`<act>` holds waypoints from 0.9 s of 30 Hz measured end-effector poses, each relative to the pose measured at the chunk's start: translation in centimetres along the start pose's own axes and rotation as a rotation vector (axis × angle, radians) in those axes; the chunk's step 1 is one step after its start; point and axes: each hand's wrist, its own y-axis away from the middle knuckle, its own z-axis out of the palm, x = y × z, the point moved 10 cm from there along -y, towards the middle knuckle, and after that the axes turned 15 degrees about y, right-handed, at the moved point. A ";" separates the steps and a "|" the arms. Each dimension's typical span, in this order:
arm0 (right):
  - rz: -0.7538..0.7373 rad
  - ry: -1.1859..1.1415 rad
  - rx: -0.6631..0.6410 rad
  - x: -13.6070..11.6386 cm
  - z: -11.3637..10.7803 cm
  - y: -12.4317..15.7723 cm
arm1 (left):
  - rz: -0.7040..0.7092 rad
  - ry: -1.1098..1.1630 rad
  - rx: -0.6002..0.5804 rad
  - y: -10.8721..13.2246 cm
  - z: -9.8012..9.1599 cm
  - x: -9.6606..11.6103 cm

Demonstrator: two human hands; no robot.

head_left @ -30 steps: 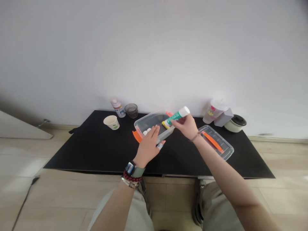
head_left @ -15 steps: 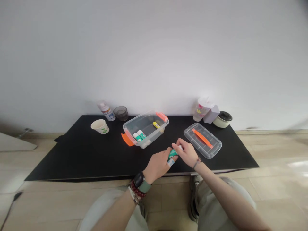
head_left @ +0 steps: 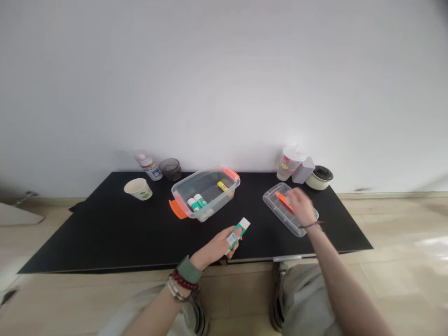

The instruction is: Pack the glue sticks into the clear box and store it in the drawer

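— At the near edge of the black table (head_left: pixel 105 228), what has the left hand (head_left: pixel 217 245) got?

— A green-and-white glue stick (head_left: pixel 238 231). The fingers are wrapped round its lower half and the white cap points up and away. It's held just above the tabletop, near the clear box (head_left: pixel 226 198) but apart from it.

— And the right hand (head_left: pixel 300 207)?

— Out over the clear lid (head_left: pixel 275 205), which lies flat to the right of the box. The hand is blurred and covers part of the lid's orange strip. I can't tell whether it grips the lid or only touches it.

— So what stage is this?

— I'd say the stick is in one hand and the lid under the other. Lifting a flat lid like that would call for fingertips hooked under its rim. It looks like thin plastic and could skate on the smooth top.

— What else is on the surface?

— A paper cup (head_left: pixel 137 188) on the left, then a spray bottle (head_left: pixel 147 164) and a dark glass (head_left: pixel 170 168) against the wall. The box stands open with two green sticks (head_left: pixel 196 203) at its near end and a yellow one (head_left: pixel 222 186) farther in. Past the lid there's a printed cup (head_left: pixel 289 163), a small white carton (head_left: pixel 303 170) and a cream bowl (head_left: pixel 319 177) with a dark cover.

— And the room?

— A plain white wall behind and a pale tiled floor (head_left: pixel 402 224). The table is low, and the person's knees are at its edge.
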 end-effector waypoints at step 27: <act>-0.021 -0.001 -0.486 -7.9 16.0 1.1 | 0.278 -0.379 0.230 -7.7 -1.1 -0.4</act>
